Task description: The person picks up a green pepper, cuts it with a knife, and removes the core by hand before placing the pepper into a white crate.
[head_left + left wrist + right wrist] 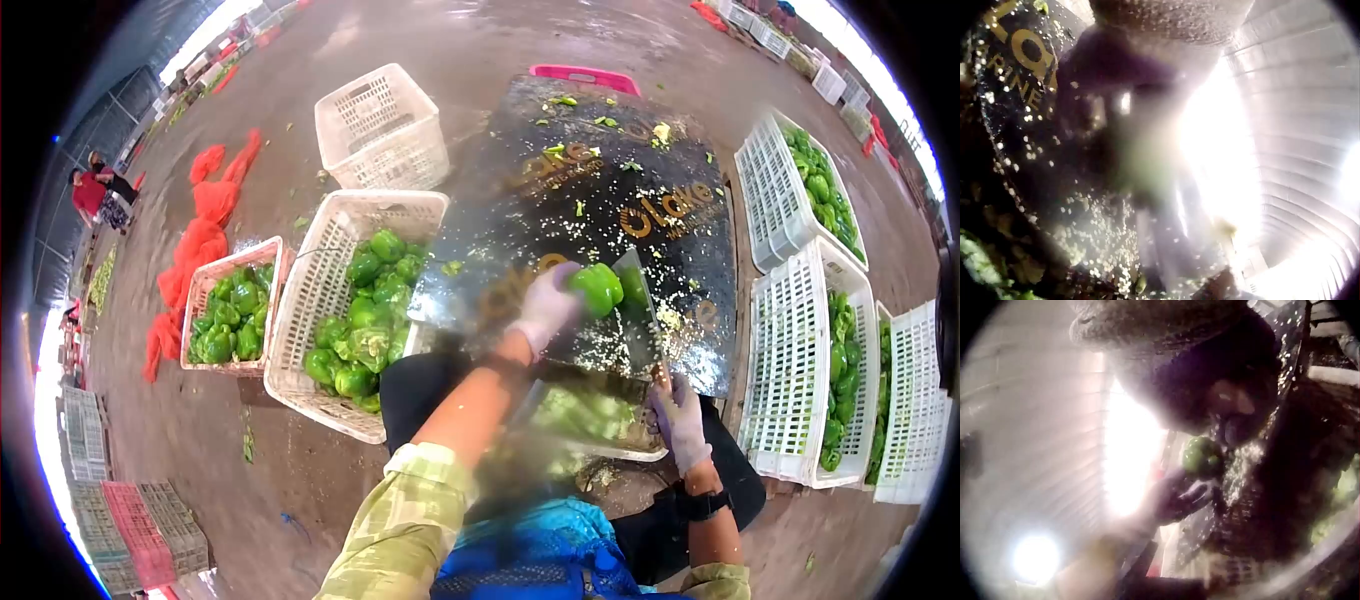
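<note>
In the head view my gloved left hand [548,308] grips a green bell pepper [597,290] over the dark board. My gloved right hand [680,420] holds a knife [648,310] by its handle, near the board's front edge. The broad blade points away from me, close by the pepper's right side. The pepper [1200,456] and the left hand [1179,500] show in the right wrist view. Glare and blur cover much of the left wrist view. The dark board [560,215] has printed yellow lettering and scattered pale seeds.
A white crate [310,240] of green peppers stands left of the board, beside a smaller pinkish crate [188,345] of peppers. White crates [785,340] with more peppers line the right. Green scraps [590,410] lie in a crate below the board's front edge. Red netting [205,245] lies on the floor.
</note>
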